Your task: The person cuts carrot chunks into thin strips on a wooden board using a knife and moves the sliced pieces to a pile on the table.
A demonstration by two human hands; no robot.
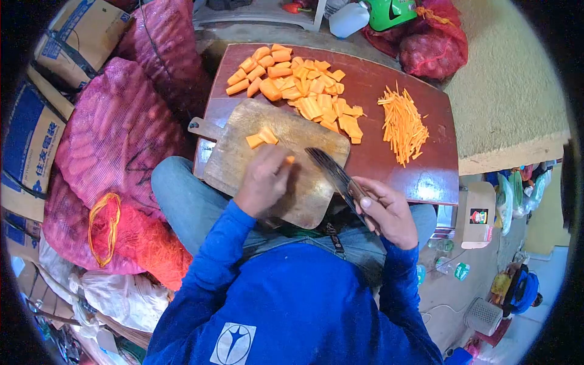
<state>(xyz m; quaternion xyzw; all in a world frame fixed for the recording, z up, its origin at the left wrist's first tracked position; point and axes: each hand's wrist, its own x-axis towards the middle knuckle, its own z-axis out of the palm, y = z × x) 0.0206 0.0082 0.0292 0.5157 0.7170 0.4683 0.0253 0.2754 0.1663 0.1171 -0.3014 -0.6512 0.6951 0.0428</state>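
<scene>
The left hand (264, 179) lies knuckles-up on a wooden cutting board (304, 137), its fingers curled down and pressed together over a carrot piece (291, 159), of which only a small orange end shows at the fingertips. The right hand (386, 212) is closed round the handle of a knife (331, 167), whose dark blade slants up and to the left over the near right edge of the board, just beside the left hand. Two cut chunks (261, 137) sit on the board just beyond the left hand. The board rests on a dark red counter (426, 176). On the counter beyond the board lies a heap of carrot chunks and slabs (298, 85), and to its right, apart from it, a pile of thin carrot strips (403, 125). Red mesh sacks (115, 134) and cardboard boxes (30, 140) crowd the person's left side.
</scene>
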